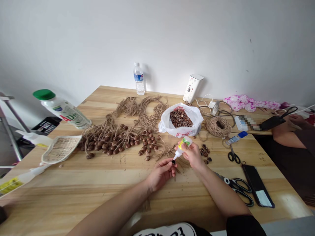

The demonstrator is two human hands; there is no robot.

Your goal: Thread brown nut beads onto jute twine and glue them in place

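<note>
On my view, my left hand (161,173) pinches a small dark piece (173,162) between thumb and fingers. My right hand (194,155) grips a glue bottle (184,144), tilted nozzle-down, its tip at the dark piece; I can't tell whether any glue is coming out. Loose strands of twine lie under and behind my hands.

Just right of my right hand, a few brown shell rings (204,150) sit on the wooden surface (118,188). Beyond my hands, an open white plastic bag (197,119) holds many more of them. To the left spreads a heap of round brown nuts (110,144) with cords, more cord bundles (147,111) behind.

Right of the bag is a ball of twine (218,127); nearer me lie small scissors (234,157), large scissors (242,190) and a black phone (257,185). A water bottle (139,80) stands near the wall. At the far right I see another person's arm (285,132).
</note>
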